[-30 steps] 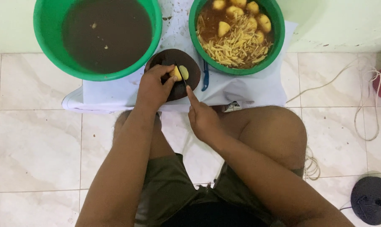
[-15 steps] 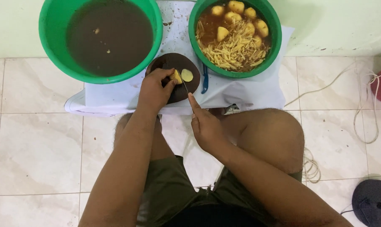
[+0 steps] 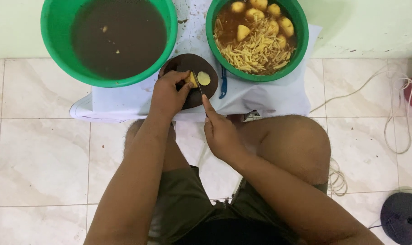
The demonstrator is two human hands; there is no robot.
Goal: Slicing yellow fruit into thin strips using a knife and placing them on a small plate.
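Observation:
A small round dark cutting board (image 3: 184,63) lies on a white sheet between two green basins. My left hand (image 3: 167,93) presses a peeled yellow potato piece (image 3: 191,80) onto the board. A cut slice (image 3: 203,78) lies just right of it. My right hand (image 3: 220,131) grips a knife (image 3: 198,84), forefinger stretched along its back, the blade standing between the piece and the slice.
The left green basin (image 3: 56,59) holds murky brown water. The right green basin (image 3: 301,41) holds brown water, peeled potatoes and several yellow strips. A blue-handled tool (image 3: 223,84) lies beside the board. White cord (image 3: 392,113) trails over the tiled floor; a dark round object (image 3: 401,218) sits bottom right.
The view has drifted slightly, so the basins sit lower in frame. The hands stay at the board, the knife edging along the potato; a slice lies free beside it.

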